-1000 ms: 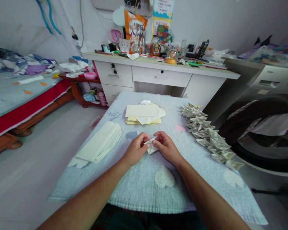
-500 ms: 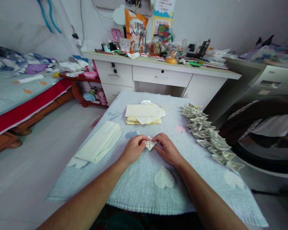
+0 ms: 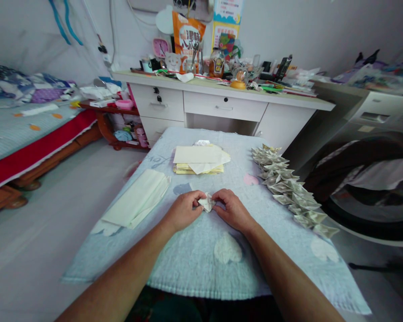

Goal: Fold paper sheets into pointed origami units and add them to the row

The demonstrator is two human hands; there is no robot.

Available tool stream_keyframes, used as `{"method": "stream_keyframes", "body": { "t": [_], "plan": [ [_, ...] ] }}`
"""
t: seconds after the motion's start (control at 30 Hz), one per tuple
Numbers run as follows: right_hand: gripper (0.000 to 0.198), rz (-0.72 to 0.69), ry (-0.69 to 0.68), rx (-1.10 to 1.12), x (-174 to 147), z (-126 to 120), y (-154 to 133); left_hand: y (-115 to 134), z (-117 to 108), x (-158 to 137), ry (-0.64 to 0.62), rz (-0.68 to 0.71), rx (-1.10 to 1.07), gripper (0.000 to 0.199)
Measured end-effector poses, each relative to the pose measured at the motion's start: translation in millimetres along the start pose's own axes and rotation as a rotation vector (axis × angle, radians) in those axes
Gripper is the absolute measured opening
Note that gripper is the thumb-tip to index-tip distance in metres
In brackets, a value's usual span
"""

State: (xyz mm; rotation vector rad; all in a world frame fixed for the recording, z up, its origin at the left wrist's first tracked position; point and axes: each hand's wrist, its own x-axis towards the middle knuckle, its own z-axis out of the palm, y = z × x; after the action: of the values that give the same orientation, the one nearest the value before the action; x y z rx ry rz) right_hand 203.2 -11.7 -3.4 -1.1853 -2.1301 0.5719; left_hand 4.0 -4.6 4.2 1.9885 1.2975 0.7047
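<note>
A small piece of folded paper (image 3: 207, 202), pale with several creases, is held just above the cloth-covered table (image 3: 191, 250). My left hand (image 3: 185, 209) pinches its left corner between thumb and fingers. On the opposite corner, my right hand (image 3: 233, 209) grips it the same way. Beyond the hands lies a stack of yellowish paper (image 3: 199, 156) with loose sheets on top. To the left is a pile of pale paper sheets (image 3: 136, 199). Along the right side, folded paper pieces (image 3: 287, 185) with pointed tips stand nested in a long row.
A white desk (image 3: 225, 103) crowded with jars, a bag and other items stands behind the table. On the right is a washing machine (image 3: 372, 112) with dark cloth at its door. A bed (image 3: 36, 125) and a low wooden shelf (image 3: 104, 118) are at the left.
The view has shifted slightly. Both hands still hold the folded paper in nearly the same spot, with the right fingers a little lower along its edge.
</note>
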Motion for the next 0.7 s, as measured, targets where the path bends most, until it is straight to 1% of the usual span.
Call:
{"method": "stream_keyframes", "body": {
  "t": [0.13, 0.2, 0.37, 0.43, 0.53, 0.7],
  "plan": [
    [0.026, -0.021, -0.038, -0.019, -0.3, 1.4, 1.7, 1.0, 0.2, -0.5, -0.013, 0.027, 0.019, 0.028],
    [0.026, -0.033, -0.047, -0.025, -0.4, 1.8, 1.7, -0.8, 0.6, -0.6, 0.0, 0.052, 0.043, 0.028],
    [0.028, -0.034, -0.07, -0.063, -1.0, 3.6, 1.9, -8.5, -0.8, -1.8, 0.029, 0.197, 0.129, 0.027],
    [0.029, -0.032, -0.073, -0.09, -1.4, 4.3, 2.5, -11.0, -2.1, -2.5, 0.029, 0.229, 0.175, 0.025],
    [0.028, -0.044, -0.064, -0.123, -1.9, 4.6, 3.5, -14.0, -3.6, -3.0, 0.013, 0.25, 0.247, 0.022],
    [0.019, -0.098, -0.065, -0.162, -1.4, 4.1, 4.7, -16.4, -4.6, -2.8, -0.019, 0.252, 0.291, 0.021]
  ]
}}
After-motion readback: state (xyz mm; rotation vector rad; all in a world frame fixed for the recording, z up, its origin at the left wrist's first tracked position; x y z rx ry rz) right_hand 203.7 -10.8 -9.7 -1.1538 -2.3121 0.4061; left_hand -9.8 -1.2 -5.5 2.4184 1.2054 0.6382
